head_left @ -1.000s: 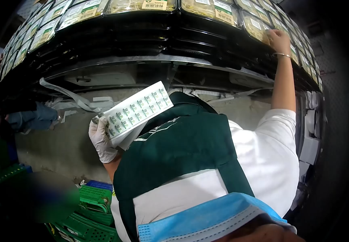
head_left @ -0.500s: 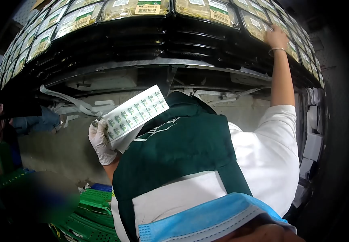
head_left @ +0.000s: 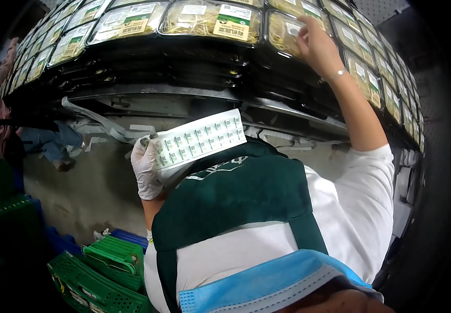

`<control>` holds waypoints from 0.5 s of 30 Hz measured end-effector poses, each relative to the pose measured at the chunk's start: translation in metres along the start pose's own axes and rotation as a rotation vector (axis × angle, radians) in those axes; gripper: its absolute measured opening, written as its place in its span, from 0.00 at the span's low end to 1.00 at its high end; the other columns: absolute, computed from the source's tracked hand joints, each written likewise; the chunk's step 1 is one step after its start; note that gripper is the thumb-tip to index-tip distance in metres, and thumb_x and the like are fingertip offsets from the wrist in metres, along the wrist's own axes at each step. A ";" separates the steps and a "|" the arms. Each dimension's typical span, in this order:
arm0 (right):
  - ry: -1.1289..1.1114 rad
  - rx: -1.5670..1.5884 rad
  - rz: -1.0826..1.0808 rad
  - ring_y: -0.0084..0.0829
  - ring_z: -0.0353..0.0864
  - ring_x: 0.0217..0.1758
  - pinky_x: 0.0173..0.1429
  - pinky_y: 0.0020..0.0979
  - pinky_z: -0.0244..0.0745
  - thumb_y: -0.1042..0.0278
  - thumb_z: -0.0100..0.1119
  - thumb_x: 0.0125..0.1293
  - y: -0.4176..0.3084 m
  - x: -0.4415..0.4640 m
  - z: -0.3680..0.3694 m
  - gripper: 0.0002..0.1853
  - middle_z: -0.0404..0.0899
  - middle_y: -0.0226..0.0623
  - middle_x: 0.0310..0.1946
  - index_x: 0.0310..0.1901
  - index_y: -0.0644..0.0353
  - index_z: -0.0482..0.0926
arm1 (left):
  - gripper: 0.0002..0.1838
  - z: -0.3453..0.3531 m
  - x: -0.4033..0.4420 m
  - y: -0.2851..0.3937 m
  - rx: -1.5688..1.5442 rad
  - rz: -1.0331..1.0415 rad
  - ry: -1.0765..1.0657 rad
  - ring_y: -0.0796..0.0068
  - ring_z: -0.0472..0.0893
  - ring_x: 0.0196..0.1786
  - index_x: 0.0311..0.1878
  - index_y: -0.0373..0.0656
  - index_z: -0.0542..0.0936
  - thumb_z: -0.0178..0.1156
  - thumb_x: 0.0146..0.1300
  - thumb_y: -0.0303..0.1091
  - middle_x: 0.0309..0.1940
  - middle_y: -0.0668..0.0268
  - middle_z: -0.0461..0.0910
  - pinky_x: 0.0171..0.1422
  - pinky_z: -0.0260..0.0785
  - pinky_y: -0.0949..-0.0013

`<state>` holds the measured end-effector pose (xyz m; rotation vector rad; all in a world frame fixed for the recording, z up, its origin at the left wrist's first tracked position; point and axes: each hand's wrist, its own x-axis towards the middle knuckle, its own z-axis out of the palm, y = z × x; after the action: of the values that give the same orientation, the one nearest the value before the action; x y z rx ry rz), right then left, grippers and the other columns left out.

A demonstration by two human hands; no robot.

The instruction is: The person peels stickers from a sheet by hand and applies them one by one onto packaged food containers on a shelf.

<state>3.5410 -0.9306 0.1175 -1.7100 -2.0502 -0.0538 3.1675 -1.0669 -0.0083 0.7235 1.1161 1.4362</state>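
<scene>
In the head view, the right hand (head_left: pixel 321 49) is now over a tray (head_left: pixel 283 37) at the upper right of the frame, one place further left along the front row than half a second ago. The whole row of trays sits lower and further right in the frame. The sheet of labels (head_left: pixel 202 140), left of centre, has also shifted rightward and tilts less steeply.

The left hand (head_left: pixel 146 169), gloved, has its grip pinching the sheet near its left end. The sheet's long axis runs from there toward the right and slightly upward, its free end pointing to the upper right, printed face showing.

The right grip has bent fingers above the clear lid; blur makes it hard to tell whether they pinch anything. The tray's long axis seems to run across the frame, sloping down rightward.
</scene>
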 end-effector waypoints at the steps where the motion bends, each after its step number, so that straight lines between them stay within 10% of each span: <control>1: -0.036 -0.095 0.005 0.42 0.73 0.44 0.49 0.34 0.67 0.56 0.53 0.56 0.002 -0.003 -0.006 0.23 0.74 0.47 0.38 0.50 0.59 0.64 | 0.06 0.000 -0.001 -0.001 -0.014 -0.001 -0.005 0.79 0.77 0.29 0.36 0.35 0.74 0.53 0.58 0.27 0.29 0.63 0.78 0.33 0.72 0.78; 4: 0.034 -0.510 0.025 0.45 0.67 0.53 0.55 0.38 0.63 0.35 0.42 0.54 0.045 -0.009 -0.019 0.40 0.67 0.53 0.49 0.56 0.67 0.58 | 0.07 -0.002 -0.001 -0.006 -0.030 -0.004 0.014 0.78 0.78 0.30 0.38 0.35 0.74 0.52 0.59 0.29 0.31 0.62 0.78 0.35 0.72 0.77; 7: 0.043 -0.305 0.107 0.42 0.68 0.52 0.54 0.34 0.65 0.55 0.56 0.54 0.079 0.014 -0.046 0.31 0.68 0.51 0.48 0.55 0.66 0.59 | 0.07 -0.002 -0.002 -0.012 -0.072 -0.008 0.012 0.77 0.78 0.30 0.38 0.35 0.74 0.52 0.59 0.29 0.31 0.61 0.78 0.35 0.72 0.77; 11: 0.060 0.782 0.078 0.33 0.70 0.52 0.54 0.27 0.66 0.76 0.56 0.52 0.108 0.072 -0.014 0.29 0.68 0.44 0.48 0.56 0.68 0.57 | 0.07 0.002 -0.001 0.000 -0.078 0.007 -0.042 0.77 0.78 0.31 0.38 0.36 0.74 0.52 0.58 0.28 0.32 0.61 0.78 0.36 0.71 0.76; 15: 0.042 0.414 0.053 0.32 0.72 0.51 0.49 0.26 0.69 0.76 0.53 0.54 0.095 0.066 0.016 0.21 0.70 0.43 0.46 0.50 0.67 0.62 | 0.06 0.010 -0.003 0.012 -0.077 0.057 -0.088 0.77 0.77 0.32 0.37 0.36 0.74 0.53 0.57 0.26 0.33 0.61 0.78 0.37 0.70 0.76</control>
<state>3.6173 -0.8436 0.1033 -1.4868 -1.8275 0.3262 3.1725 -1.0670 0.0067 0.7611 0.9743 1.4733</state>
